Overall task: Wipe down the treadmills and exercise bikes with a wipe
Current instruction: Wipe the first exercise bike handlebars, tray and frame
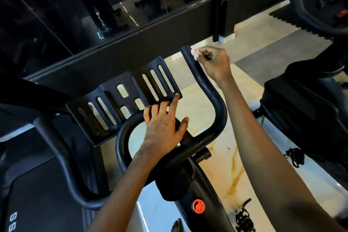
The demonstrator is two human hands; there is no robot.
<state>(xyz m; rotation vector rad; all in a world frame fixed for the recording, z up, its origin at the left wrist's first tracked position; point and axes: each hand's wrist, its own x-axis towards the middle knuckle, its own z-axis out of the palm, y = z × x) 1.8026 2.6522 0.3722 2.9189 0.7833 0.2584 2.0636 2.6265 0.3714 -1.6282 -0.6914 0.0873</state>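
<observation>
Two bare forearms reached in from the near edge toward the one black handlebar (211, 90) of an exercise bike (197, 184). The left hand (163, 128) lay on the handlebar's middle loop, its fingers (176, 100) straight and spread, holding nothing, the forefinger's tip touching the lower edge of the slotted holder (131, 88) just beyond the loop. The right hand (214, 62) was at the far tip of the handlebar's right horn, its fingers curled tight and pinching the single wipe (194, 53) against the horn's end. The wipe showed only as a small, crumpled white wad, mostly hidden in the grip. The holder was dark plastic, with three long slots in its right wing and three short ones in the middle. Below the handlebar, on the bike's frame, sat one round red knob (198, 206); its marking was too small to read. Left of the handlebar ran a treadmill (37, 194), with pale letters reading "SS" at the picture's edge, the rest cut off. Right of the handlebar stood a second dark bike (301, 100). Under the handlebar the floor (203, 103) was pale marble with yellow veins, and one bare foot (177, 226) and one pedal (244, 216) showed near the bike's base.
</observation>
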